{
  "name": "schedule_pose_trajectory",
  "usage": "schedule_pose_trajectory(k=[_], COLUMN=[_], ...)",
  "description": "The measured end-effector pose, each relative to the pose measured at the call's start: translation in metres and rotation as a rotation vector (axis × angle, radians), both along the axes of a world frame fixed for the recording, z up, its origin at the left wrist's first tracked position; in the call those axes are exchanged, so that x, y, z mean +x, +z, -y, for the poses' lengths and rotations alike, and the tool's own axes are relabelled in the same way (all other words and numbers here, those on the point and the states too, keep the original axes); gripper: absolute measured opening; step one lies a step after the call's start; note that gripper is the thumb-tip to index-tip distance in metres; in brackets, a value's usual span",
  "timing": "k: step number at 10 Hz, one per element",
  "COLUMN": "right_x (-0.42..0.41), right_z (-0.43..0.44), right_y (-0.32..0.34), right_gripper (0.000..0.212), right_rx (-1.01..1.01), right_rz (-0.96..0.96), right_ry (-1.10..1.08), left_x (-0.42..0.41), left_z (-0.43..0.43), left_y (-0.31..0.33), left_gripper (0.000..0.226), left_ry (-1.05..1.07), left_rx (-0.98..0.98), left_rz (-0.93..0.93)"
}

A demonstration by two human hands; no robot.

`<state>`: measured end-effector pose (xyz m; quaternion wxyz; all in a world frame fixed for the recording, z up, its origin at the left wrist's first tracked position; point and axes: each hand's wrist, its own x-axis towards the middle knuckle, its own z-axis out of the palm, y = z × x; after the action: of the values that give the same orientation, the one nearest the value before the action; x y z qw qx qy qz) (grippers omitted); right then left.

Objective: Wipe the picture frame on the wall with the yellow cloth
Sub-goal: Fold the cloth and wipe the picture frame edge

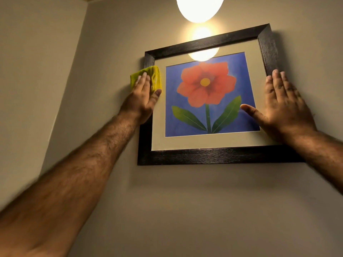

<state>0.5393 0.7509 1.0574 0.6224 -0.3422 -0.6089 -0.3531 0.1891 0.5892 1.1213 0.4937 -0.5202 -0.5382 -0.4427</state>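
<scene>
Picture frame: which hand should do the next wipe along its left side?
Left. The left hand already presses the yellow cloth flat on the picture frame at its left side; the right hand lies open and bare on the right side, apparently steadying it.
</scene>
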Motion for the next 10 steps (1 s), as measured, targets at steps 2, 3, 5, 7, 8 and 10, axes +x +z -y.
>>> schedule_pose_trajectory(k=[2, 3, 5, 7, 8, 10], right_x=[0.001, 0.001, 0.001, 0.000, 0.000, 0.000], right_z=[-0.002, -0.002, -0.001, -0.001, -0.002, -0.002], right_y=[0.000, 0.001, 0.000, 0.000, 0.000, 0.001], right_gripper=[0.114, 0.114, 0.114, 0.114, 0.113, 0.113], right_rx=[-0.003, -0.003, -0.001, 0.007, 0.015, 0.018], right_rz=[0.002, 0.007, 0.005, 0.001, -0.002, -0.013], right_ry=[0.000, 0.007, 0.020, 0.013, 0.021, 0.006], left_x=[-0.002, -0.003, 0.001, -0.002, 0.001, 0.009], left_z=[-0.004, -0.001, 0.006, 0.007, 0.005, 0.004], left_y=[-0.058, -0.104, -0.219, -0.158, -0.059, 0.035], left_gripper=[0.075, 0.076, 0.082, 0.092, 0.090, 0.088], left_ry=[-0.007, -0.019, -0.012, -0.006, 0.028, 0.071], left_rx=[0.040, 0.033, -0.037, -0.036, -0.019, -0.033], left_rz=[-0.027, -0.042, -0.023, -0.050, -0.006, 0.060])
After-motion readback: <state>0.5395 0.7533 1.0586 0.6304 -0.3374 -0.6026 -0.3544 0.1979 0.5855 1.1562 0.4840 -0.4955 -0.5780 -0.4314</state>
